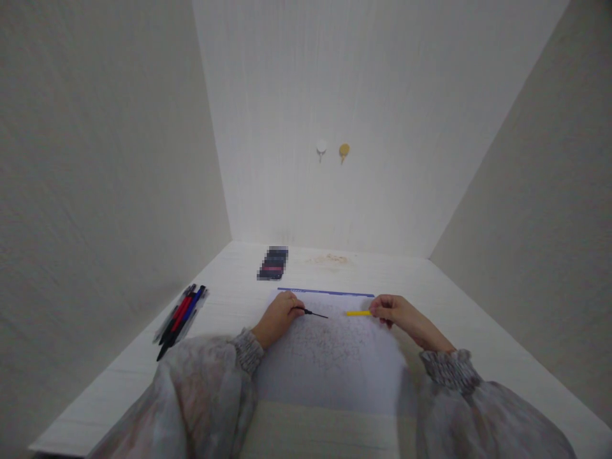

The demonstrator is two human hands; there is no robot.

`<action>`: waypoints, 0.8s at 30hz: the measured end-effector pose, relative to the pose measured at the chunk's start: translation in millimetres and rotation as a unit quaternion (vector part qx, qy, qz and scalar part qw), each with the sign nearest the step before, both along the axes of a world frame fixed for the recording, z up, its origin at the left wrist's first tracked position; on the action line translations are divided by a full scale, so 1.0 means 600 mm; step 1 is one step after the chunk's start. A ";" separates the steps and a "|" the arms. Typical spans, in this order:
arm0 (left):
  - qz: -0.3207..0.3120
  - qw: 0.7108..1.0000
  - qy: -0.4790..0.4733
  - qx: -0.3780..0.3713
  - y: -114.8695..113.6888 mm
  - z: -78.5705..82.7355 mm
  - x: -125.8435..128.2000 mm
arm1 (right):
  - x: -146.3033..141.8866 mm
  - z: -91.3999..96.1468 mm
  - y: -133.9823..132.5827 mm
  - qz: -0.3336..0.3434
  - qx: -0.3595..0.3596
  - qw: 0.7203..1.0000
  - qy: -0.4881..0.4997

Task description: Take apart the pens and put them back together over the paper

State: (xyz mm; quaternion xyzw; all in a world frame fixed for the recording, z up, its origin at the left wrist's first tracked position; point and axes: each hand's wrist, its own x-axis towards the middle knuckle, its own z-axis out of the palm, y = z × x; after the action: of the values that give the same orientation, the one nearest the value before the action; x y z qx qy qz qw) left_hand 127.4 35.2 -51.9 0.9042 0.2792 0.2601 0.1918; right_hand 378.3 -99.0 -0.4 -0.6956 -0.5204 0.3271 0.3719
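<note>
My left hand (280, 313) is closed on a thin black stick, like a pen refill (315, 314), whose narrow end points right. Between the fingers and thumb of my right hand (394, 311) is a short yellow stick (357, 313), perhaps a pen barrel, pointing left. A gap separates the two pieces. Both are above a white sheet of paper (325, 376) covered in faint writing, with a blue strip (325, 292) along its far edge. My left hand rests by the sheet's upper left side, my right hand by its upper right corner.
Several pens (184, 312), red, blue, black and clear, lie in a bunch on the white table (478, 331) at the left. A dark pixelated object (273, 263) sits farther back. Walls enclose three sides; a white hook (321, 150) and a yellow hook (344, 150) are on the back one.
</note>
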 end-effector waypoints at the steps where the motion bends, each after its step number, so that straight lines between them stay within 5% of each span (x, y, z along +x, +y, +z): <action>1: 0.000 1.000 0.004 -0.002 0.000 0.000 0.000 | 0.003 -0.003 0.002 -0.011 0.002 1.000 -0.016; 10: -0.015 1.000 0.010 0.022 -0.009 0.010 0.002 | 0.000 -0.031 0.013 0.045 0.005 0.976 -0.211; 16: -0.029 0.999 0.018 0.042 -0.010 0.009 0.006 | -0.011 -0.029 0.000 0.111 -0.049 0.980 -0.161; 24: -0.062 0.998 -0.010 0.006 -0.024 0.008 0.008 | -0.032 0.000 -0.006 0.105 -0.083 0.989 -0.062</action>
State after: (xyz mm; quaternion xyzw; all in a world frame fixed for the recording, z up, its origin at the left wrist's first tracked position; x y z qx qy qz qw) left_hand 132.0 21.0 -46.9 0.9183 0.2195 0.2584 0.2044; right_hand 358.8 -102.4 -0.1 -0.6841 -0.5839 0.3627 0.2438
